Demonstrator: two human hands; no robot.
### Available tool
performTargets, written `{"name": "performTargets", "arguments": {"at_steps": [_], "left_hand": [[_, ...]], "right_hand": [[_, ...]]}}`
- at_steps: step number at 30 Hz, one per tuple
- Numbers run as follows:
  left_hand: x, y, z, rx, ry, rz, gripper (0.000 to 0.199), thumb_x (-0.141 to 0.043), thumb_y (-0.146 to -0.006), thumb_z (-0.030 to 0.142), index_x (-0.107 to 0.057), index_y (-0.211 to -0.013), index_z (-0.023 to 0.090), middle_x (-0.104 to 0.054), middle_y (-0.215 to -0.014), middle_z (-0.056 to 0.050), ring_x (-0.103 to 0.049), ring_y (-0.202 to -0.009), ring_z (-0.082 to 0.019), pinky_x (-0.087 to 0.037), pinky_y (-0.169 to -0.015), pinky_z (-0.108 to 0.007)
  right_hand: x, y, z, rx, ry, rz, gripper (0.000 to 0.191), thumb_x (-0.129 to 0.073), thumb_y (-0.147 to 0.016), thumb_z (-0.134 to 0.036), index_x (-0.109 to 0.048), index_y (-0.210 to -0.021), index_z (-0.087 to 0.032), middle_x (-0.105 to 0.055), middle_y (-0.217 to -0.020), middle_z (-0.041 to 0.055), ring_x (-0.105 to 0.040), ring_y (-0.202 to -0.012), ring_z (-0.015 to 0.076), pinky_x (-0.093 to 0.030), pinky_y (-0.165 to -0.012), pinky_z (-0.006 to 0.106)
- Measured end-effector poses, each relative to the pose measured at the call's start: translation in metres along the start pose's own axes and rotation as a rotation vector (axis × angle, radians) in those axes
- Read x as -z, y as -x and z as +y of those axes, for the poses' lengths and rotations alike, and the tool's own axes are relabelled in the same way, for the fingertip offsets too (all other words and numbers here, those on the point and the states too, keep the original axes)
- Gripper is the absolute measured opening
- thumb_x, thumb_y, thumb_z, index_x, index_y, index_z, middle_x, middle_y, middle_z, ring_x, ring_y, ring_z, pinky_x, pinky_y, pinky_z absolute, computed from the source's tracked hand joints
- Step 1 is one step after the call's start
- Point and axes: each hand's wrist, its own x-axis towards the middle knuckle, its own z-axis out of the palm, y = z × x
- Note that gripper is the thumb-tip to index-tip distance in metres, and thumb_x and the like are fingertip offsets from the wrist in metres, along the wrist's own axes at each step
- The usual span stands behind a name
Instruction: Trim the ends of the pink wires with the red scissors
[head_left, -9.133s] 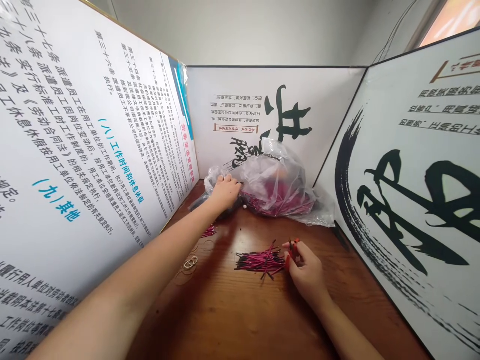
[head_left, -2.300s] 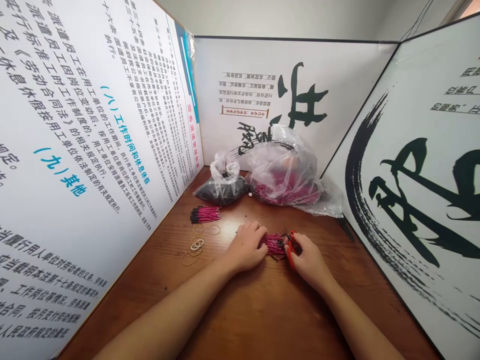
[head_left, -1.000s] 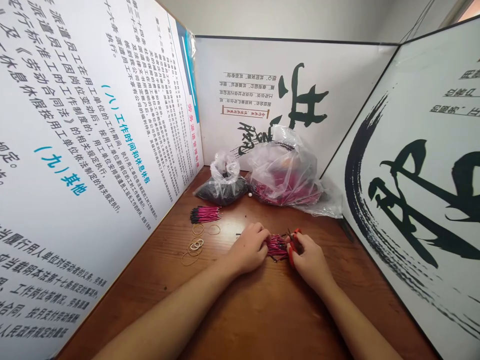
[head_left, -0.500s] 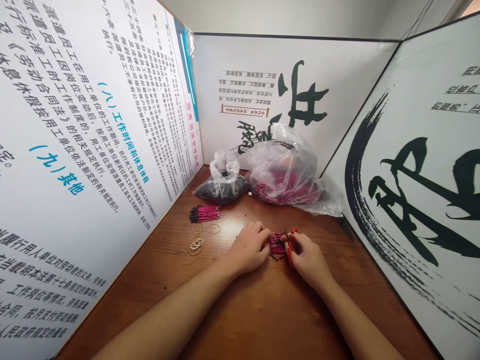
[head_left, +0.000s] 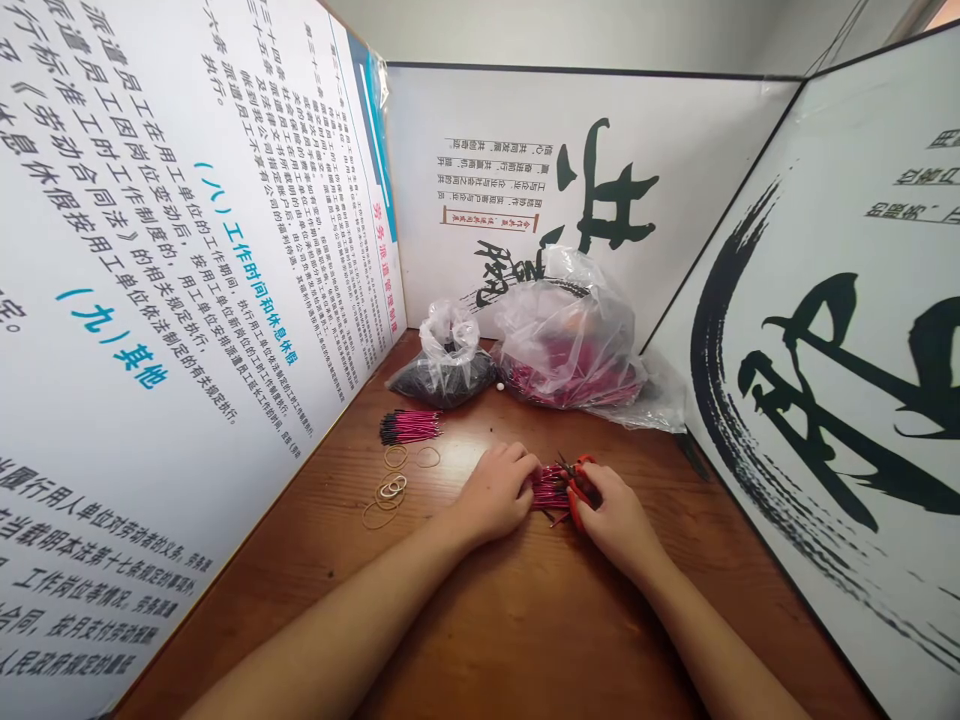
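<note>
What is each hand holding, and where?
The right hand grips red-handled snips by the handles; the left hand closes on the end of a bundle of pink wires.

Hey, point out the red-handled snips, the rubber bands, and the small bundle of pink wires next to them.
red-handled snips (head_left: 575, 510), head view, on the red handle
rubber bands (head_left: 391, 488), head view, on the small cluster of bands on the wooden top
bundle of pink wires (head_left: 409, 428), head view, on the bundle's pink middle
</note>
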Motion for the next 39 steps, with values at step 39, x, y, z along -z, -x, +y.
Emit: {"name": "performTargets", "arguments": {"at_steps": [39], "left_hand": [[-0.0004,0.0005,0.0001,-0.032,0.031,-0.027,0.012,-0.056,-0.091,0.019,-0.065,-0.098,0.021,-0.062,-0.105,-0.005,-0.055,-0.098,-0.022,-0.046,-0.087,-0.034]], "right_hand": [[0.0045,-0.0028,0.0006,0.026,-0.067,-0.135,0.024,-0.06,-0.095,-0.037,-0.065,-0.105,-0.016,-0.067,-0.102,0.0039,-0.065,-0.088,0.0152,-0.055,-0.08,0.036]]}}
